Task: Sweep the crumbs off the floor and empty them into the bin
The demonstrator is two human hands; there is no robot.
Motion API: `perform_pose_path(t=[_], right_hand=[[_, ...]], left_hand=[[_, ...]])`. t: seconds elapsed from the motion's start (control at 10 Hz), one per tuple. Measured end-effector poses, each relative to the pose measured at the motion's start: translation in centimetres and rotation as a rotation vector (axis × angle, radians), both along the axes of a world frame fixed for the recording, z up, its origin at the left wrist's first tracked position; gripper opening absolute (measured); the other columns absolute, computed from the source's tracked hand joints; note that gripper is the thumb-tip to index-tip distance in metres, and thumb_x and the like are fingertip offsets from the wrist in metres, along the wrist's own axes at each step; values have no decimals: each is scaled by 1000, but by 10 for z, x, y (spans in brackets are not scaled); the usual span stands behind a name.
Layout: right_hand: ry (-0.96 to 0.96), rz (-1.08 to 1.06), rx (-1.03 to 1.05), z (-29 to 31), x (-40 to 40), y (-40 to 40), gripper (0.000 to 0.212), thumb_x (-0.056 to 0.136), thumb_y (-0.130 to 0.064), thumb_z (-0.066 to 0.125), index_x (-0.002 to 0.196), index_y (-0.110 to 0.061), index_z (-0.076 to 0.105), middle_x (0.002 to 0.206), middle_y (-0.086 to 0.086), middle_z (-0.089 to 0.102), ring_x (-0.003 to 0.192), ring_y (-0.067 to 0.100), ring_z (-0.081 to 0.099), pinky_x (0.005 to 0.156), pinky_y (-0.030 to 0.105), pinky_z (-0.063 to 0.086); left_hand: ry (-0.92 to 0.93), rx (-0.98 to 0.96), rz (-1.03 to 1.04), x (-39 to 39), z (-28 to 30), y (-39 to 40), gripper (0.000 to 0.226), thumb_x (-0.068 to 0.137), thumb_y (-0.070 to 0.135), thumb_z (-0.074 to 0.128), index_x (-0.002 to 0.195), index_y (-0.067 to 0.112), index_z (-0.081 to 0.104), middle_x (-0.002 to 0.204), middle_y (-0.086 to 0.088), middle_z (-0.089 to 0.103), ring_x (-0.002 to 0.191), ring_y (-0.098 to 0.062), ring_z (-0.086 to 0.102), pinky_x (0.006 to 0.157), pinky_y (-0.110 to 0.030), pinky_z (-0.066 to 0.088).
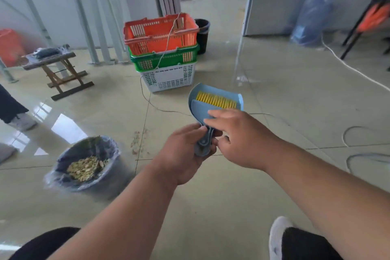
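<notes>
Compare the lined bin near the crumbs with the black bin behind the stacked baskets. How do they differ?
The lined bin stands close, left of the crumbs; the black bin stands far back, behind the stacked baskets.
The lined bin's clear liner spills over its rim; the black bin's liner looks dark.
The lined bin holds yellowish scraps; the black bin's contents are hidden.
Both are round, dark and upright on the floor.

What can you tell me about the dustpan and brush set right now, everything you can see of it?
The dustpan and brush set looks like pale blue plastic, with the brush nested in the pan and its yellow bristles showing near the pan's far edge. It is held above the floor, mouth pointing away from the person. The left hand grips the stacked handles; the right hand rests fingers on the brush back, thumb by the handle.
</notes>
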State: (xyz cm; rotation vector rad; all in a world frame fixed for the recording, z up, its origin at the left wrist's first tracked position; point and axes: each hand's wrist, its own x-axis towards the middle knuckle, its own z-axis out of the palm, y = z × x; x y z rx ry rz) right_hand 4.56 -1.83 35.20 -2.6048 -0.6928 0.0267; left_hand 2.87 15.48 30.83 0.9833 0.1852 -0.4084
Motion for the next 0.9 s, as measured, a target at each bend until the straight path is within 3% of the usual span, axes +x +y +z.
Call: perform_pose_path(t=[0.1,0.2,0.3,0.4,0.5,0.6,0.7,0.8,0.9], right_hand=[[80,-39,16,-18,9,-22,57,87,-17,52,144,-25,59,158,-5,45,149,9,33,125,33,23],[131,-43,-113,-58,32,-31,66,83,-20,41,146,-29,55,162,-7,38,154,12,24,127,39,12],[225,-32,-199,-128,47,-26,63,86,-21,42,147,-36,51,169,-6,20,158,16,4,126,50,4],[321,-8,-220,-206,60,-14,60,91,-19,48,149,-36,47,172,-1,7,158,17,-6,126,50,4],[456,5,-222,-275,68,-9,64,95,-16,52,155,-31,37,172,4,5,158,20,-3,127,42,11],[568,27,-307,-350,73,-2,69,96,-13,51,158,-33,28,172,2,2,158,19,-1,125,42,20],[671,58,-354,-397,69,3,67,98,-18,50,159,-30,27,172,2,-4,158,19,-6,125,43,19],[719,67,-384,-418,66,4,72,97,-13,47,161,-29,20,172,1,-9,158,19,-9,126,42,17],[717,105,-470,-415,57,-2,76,95,-13,46,162,-30,15,171,0,-12,158,18,-10,124,42,15]], left_hand=[[10,38,-101,8,-19,-12,32,108,-2,45,134,-4,64,120,-18,75,100,-25,75,85,-40,60],[98,284,-110,20,-63,-28,30,103,-3,52,118,12,72,108,-2,78,102,-21,70,77,-35,46],[272,337,-39,27,-125,-46,30,97,-9,59,110,16,68,100,-3,73,86,-20,63,72,-33,42],[365,335,-5,42,-197,-55,37,90,-14,65,120,8,69,95,-12,77,79,-27,65,79,-40,53],[458,402,18,58,-259,-49,37,93,-8,71,127,8,70,101,-15,78,76,-25,69,77,-35,59],[590,483,-14,65,-331,-34,34,93,-2,77,124,9,69,111,-18,80,84,-24,76,82,-35,62],[675,579,-63,60,-393,-18,21,92,-2,79,113,0,74,102,-20,80,75,-24,76,67,-30,63],[660,701,-120,59,-424,-8,25,85,15,90,105,8,79,96,-14,83,82,-25,80,81,-43,68],[604,810,-194,42,-410,-8,47,81,32,94,117,10,74,108,-4,79,93,-21,77,76,-36,62]])
